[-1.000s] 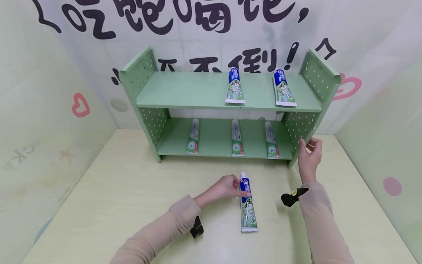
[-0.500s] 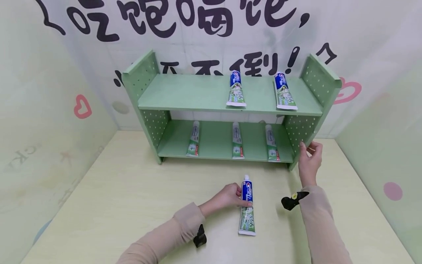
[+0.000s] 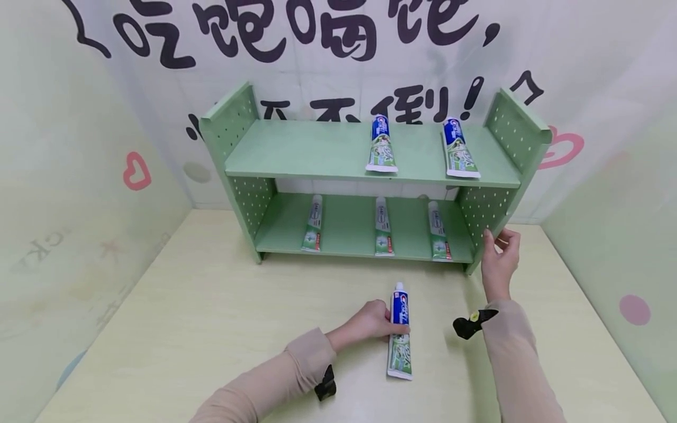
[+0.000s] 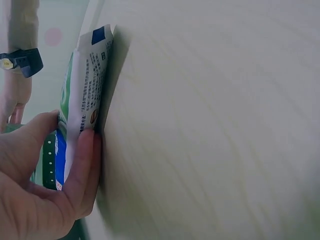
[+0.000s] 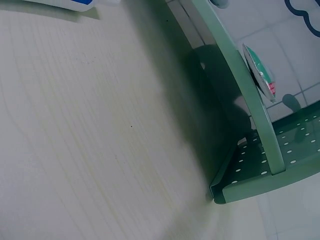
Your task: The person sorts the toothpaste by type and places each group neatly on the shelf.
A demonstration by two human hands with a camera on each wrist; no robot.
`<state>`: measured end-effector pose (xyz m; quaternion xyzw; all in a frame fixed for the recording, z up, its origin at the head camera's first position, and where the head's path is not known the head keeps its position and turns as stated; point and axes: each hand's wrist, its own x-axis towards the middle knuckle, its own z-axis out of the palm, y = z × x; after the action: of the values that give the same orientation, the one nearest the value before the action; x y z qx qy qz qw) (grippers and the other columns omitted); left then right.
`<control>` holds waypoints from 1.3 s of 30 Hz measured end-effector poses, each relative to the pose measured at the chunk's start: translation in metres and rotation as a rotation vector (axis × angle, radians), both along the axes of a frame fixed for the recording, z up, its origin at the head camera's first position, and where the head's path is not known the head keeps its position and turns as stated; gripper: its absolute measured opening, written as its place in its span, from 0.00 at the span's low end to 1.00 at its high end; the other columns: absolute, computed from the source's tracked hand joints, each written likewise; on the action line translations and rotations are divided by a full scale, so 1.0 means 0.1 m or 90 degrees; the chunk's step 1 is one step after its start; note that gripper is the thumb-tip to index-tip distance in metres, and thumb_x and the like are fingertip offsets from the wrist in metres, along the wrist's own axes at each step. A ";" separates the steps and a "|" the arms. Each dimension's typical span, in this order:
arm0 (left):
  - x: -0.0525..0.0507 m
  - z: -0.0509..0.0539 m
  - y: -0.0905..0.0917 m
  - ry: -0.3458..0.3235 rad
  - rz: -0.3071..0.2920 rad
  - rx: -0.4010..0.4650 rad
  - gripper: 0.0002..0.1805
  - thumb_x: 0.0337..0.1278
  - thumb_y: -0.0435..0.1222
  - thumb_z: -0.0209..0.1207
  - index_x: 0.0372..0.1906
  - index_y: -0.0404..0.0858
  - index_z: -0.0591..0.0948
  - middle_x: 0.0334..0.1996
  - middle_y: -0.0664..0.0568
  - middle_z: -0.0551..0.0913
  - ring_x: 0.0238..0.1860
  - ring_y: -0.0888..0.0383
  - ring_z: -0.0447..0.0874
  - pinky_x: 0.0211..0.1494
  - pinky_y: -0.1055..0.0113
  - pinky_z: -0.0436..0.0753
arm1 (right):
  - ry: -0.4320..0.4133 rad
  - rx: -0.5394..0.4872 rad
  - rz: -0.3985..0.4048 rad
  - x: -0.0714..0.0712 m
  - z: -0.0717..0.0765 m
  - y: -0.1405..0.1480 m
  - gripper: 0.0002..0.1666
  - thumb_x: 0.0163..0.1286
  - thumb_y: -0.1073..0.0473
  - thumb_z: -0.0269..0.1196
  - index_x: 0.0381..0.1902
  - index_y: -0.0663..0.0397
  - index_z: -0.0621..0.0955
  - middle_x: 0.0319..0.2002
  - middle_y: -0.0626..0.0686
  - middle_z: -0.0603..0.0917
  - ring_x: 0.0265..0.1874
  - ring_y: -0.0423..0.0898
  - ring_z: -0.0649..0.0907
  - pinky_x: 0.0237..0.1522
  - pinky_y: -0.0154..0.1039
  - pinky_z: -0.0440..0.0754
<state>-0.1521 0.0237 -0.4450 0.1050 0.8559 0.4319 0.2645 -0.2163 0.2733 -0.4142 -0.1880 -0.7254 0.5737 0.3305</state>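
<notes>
A blue, green and white toothpaste tube (image 3: 400, 346) is pinched by my left hand (image 3: 372, 321), thumb across its front and fingers behind. Its cap points toward the shelf. In the left wrist view, the printed back of the toothpaste tube (image 4: 92, 85) faces the table, with a shadow beside it. My right hand (image 3: 498, 264) grips the right side panel of the green two-tier shelf (image 3: 296, 147), thumb on the near side. Two matching toothpaste tubes (image 3: 382, 147) lie on the upper tier. Three slimmer grey-and-green toothpaste tubes (image 3: 383, 229) lie spaced apart on the lower tier.
The shelf stands on a pale wood-grain table (image 3: 211, 305) against a printed backdrop (image 3: 338, 70) with large black characters. Side walls (image 3: 619, 235) close in the table on left and right. A black band device (image 3: 471, 323) sticks out from the right sleeve.
My left hand has shifted slightly right and nearer to me with the tube, which has turned a little. My right hand keeps its place on the panel. The whole view has drifted slightly.
</notes>
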 end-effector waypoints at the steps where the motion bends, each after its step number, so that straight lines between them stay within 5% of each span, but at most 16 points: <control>1: 0.01 0.01 0.00 -0.003 0.002 0.000 0.14 0.45 0.42 0.67 0.22 0.35 0.79 0.17 0.53 0.80 0.16 0.62 0.75 0.18 0.74 0.74 | -0.002 0.000 -0.001 0.00 0.00 0.00 0.14 0.65 0.49 0.57 0.45 0.46 0.70 0.38 0.33 0.69 0.41 0.32 0.70 0.43 0.28 0.71; 15: 0.11 -0.04 0.04 0.031 -0.013 -0.012 0.15 0.43 0.43 0.67 0.27 0.36 0.77 0.17 0.54 0.79 0.16 0.61 0.76 0.18 0.71 0.75 | -0.008 0.000 -0.005 0.04 -0.05 0.01 0.17 0.65 0.48 0.56 0.47 0.50 0.70 0.37 0.32 0.69 0.41 0.32 0.70 0.42 0.27 0.71; 24: 0.07 -0.08 0.02 -0.027 0.017 0.024 0.14 0.44 0.40 0.67 0.29 0.33 0.78 0.20 0.51 0.81 0.19 0.59 0.80 0.21 0.71 0.80 | -0.018 -0.001 -0.003 0.02 -0.03 0.01 0.18 0.65 0.48 0.56 0.47 0.51 0.70 0.39 0.33 0.69 0.45 0.36 0.71 0.44 0.28 0.71; 29: 0.06 -0.08 0.00 -0.025 0.026 0.017 0.14 0.43 0.39 0.67 0.27 0.32 0.78 0.19 0.50 0.81 0.17 0.59 0.80 0.20 0.71 0.80 | -0.012 0.004 -0.003 -0.01 -0.02 0.01 0.17 0.65 0.48 0.56 0.47 0.50 0.70 0.38 0.33 0.69 0.44 0.34 0.71 0.43 0.28 0.71; 39: 0.04 0.10 -0.16 -0.008 0.025 0.034 0.19 0.43 0.40 0.68 0.33 0.32 0.74 0.23 0.50 0.80 0.21 0.59 0.80 0.24 0.68 0.81 | -0.012 0.006 -0.004 -0.01 -0.02 0.01 0.16 0.65 0.48 0.56 0.46 0.49 0.70 0.38 0.33 0.69 0.43 0.33 0.71 0.43 0.28 0.71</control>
<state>-0.1484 0.0075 -0.4348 0.0923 0.8440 0.4607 0.2585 -0.2175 0.2739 -0.4157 -0.1940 -0.7307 0.5674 0.3263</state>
